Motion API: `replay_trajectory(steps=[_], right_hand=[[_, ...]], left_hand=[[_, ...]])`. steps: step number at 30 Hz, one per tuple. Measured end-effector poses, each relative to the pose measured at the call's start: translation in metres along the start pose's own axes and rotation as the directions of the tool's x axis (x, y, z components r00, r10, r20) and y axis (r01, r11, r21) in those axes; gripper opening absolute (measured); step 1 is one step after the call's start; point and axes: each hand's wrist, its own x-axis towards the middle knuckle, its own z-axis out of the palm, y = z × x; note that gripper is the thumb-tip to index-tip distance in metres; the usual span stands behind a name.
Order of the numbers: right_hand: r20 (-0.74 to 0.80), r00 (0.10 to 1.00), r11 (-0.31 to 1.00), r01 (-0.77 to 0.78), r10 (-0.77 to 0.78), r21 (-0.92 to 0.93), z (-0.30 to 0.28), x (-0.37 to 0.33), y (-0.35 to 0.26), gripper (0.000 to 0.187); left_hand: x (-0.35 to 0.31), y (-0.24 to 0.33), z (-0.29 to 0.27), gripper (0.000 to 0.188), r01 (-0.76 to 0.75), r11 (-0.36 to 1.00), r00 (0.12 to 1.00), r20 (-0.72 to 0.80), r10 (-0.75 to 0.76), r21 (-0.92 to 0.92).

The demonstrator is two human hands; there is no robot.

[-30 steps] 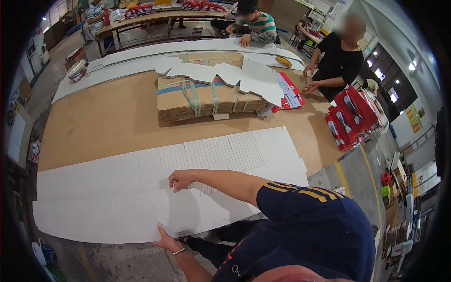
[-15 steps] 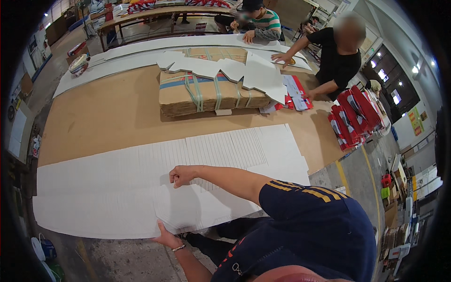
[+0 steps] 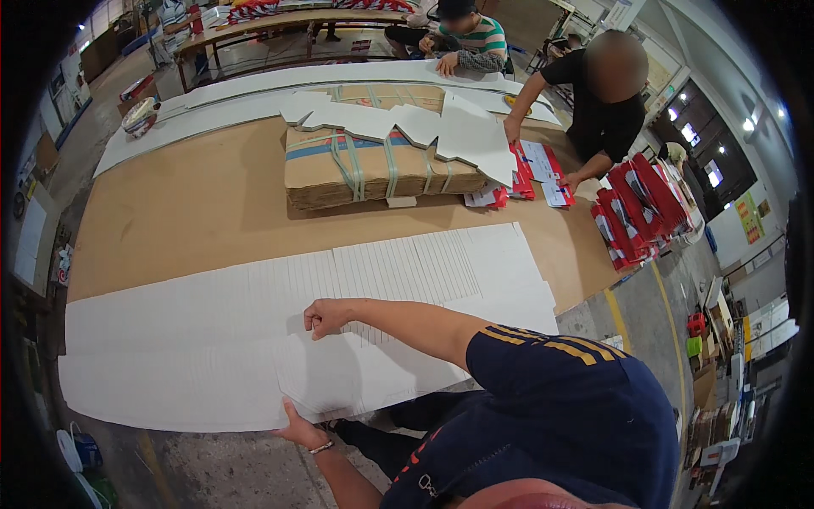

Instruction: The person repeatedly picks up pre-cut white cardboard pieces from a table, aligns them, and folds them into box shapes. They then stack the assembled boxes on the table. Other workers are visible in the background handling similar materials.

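Observation:
A large white cardboard sheet [image 3: 178, 339] lies across the near side of the table, with rows of parallel lines over its middle and right part. At the sheet's near edge, my left hand [image 3: 301, 426] grips the border, thumb on top and the other fingers hidden below. My right hand [image 3: 329, 318] is closed just above the sheet's middle. Whatever its fingers hold, if anything, is too small to make out. Under and between my hands, the outline of an angled white panel [image 3: 318, 377] shows on the sheet.
Beyond the brown tabletop [image 3: 170, 212] stands a strapped brown paper bundle [image 3: 381, 174] with jagged white offcuts [image 3: 369, 123] on it. A co-worker [image 3: 610, 102] handles red-and-white printed pieces [image 3: 543, 174] at the right, near red stacks [image 3: 636, 212]. Another person [image 3: 471, 42] sits behind.
The co-worker at the right has leaned in, drawing a hand back from the white sheet to the red-and-white pieces, which have shifted. My hands stay nearly where they were.

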Motion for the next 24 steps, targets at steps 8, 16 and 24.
replay_trajectory(steps=[8, 16, 24], right_hand=[[-0.003, 1.0, 1.0, -0.009, 0.009, 0.008, 0.0, -0.002, 0.006, 0.028], [0.003, 1.0, 1.0, -0.01, 0.01, 0.01, -0.001, -0.002, 0.001, 0.029], [-0.011, 1.0, 1.0, 0.0, 0.0, -0.023, 0.004, 0.0, 0.0, 0.028]], left_hand=[[-0.015, 0.014, 0.007, 0.068, 0.033, 0.999, 0.999, 0.04, -0.033, -0.005], [-0.015, 0.015, 0.008, 0.076, -0.01, 0.999, 1.0, -0.003, 0.011, 0.051], [-0.014, 0.019, 0.004, 0.078, -0.01, 1.0, 0.999, 0.04, 0.01, -0.005]])
